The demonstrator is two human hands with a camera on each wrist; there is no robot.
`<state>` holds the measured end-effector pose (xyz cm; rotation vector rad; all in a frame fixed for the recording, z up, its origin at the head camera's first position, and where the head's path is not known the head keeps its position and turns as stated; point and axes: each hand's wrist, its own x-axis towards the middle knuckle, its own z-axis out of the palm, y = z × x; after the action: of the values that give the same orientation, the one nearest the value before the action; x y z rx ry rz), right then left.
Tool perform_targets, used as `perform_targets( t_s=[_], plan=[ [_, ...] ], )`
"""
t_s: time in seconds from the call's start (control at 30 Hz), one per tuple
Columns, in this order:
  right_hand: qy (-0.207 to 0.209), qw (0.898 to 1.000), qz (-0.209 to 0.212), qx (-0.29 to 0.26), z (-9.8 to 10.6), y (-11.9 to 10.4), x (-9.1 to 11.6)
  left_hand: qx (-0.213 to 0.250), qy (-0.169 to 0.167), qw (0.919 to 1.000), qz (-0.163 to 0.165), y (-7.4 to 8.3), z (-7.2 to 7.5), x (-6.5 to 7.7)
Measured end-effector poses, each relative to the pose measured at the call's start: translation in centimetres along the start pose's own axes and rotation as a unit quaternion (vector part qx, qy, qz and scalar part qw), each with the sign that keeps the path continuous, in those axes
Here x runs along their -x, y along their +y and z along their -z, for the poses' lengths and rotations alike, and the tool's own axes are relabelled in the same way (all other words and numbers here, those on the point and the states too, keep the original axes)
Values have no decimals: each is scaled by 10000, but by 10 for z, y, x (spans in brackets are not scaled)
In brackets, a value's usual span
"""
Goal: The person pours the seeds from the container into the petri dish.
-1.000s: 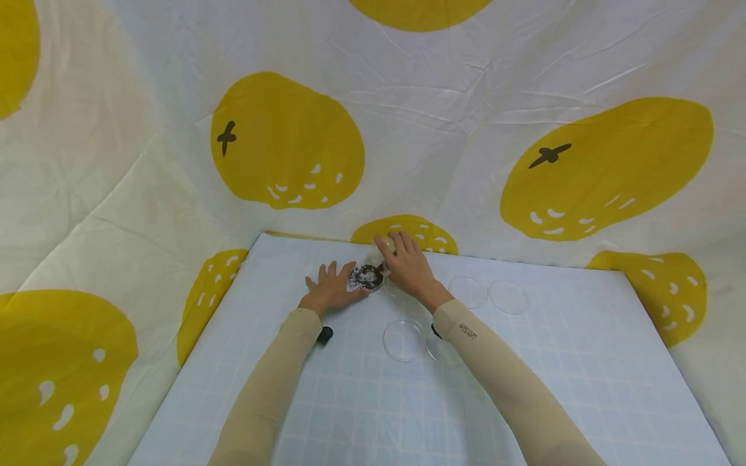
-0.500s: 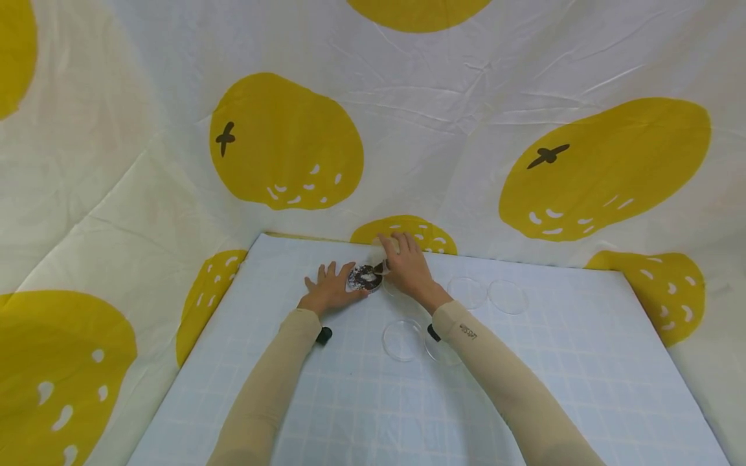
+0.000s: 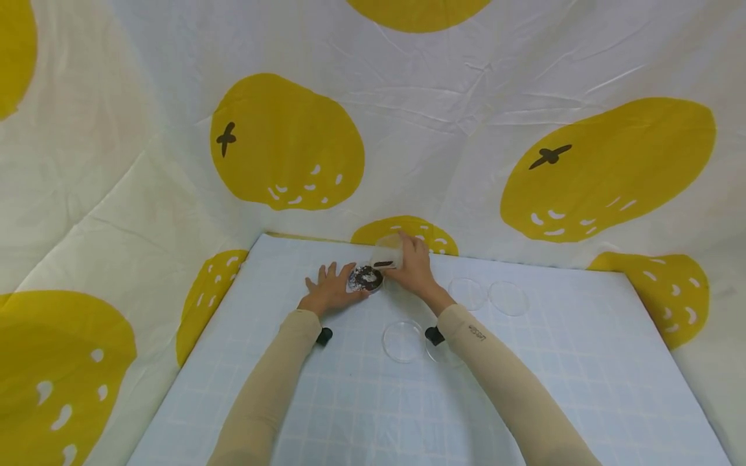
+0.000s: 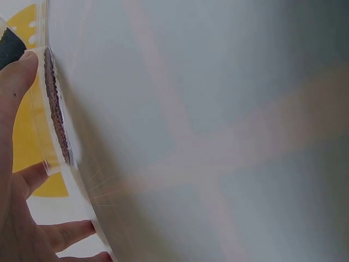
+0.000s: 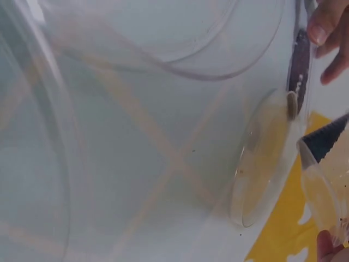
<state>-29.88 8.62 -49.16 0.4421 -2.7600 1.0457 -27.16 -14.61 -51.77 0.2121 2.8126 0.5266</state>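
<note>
My left hand (image 3: 333, 288) holds a round clear petri dish (image 4: 41, 114) between thumb and index finger, the other fingers spread on the table. Dark crumbly material with pale speckles and a pale patch (image 3: 368, 277) covers the dish. Just beyond the dish's right edge, my right hand (image 3: 412, 264) grips a clear plastic cup (image 3: 387, 251), tilted with its mouth toward the dish. Something dark shows in the cup near its mouth. In the right wrist view only a fingertip (image 5: 325, 244) of this hand shows below the cup.
An empty clear dish (image 5: 262, 164) lies right beside the filled one. Further clear dishes lie in a pair at the right (image 3: 508, 298) and a pair nearer the front (image 3: 403, 342), the latter partly behind the right forearm. A fruit-print cloth (image 3: 431, 162) hangs behind the table.
My right hand has turned and shifted slightly right, so more of the cup shows beside the fingers. The left hand and the dish it holds have stayed in place.
</note>
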Motion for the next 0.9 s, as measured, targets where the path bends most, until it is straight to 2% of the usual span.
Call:
perform_targets(
  t_s=[0.17,0.43,0.7,0.9],
  plan=[
    [-99,9983,-165,-545,7,1,1,-48,2,10000,-3,-1,-2,-2],
    [94,9906,-555,-1245,22,9,8,11,-14,10000,-7,1,0,2],
    [29,9681,-888,-2343,38,16,23,47,59,10000,-64,1,0,4],
    [-242,9528,-1298,-2734,54,22,41,18,-5,10000,-69,-2,-2,0]
  ],
)
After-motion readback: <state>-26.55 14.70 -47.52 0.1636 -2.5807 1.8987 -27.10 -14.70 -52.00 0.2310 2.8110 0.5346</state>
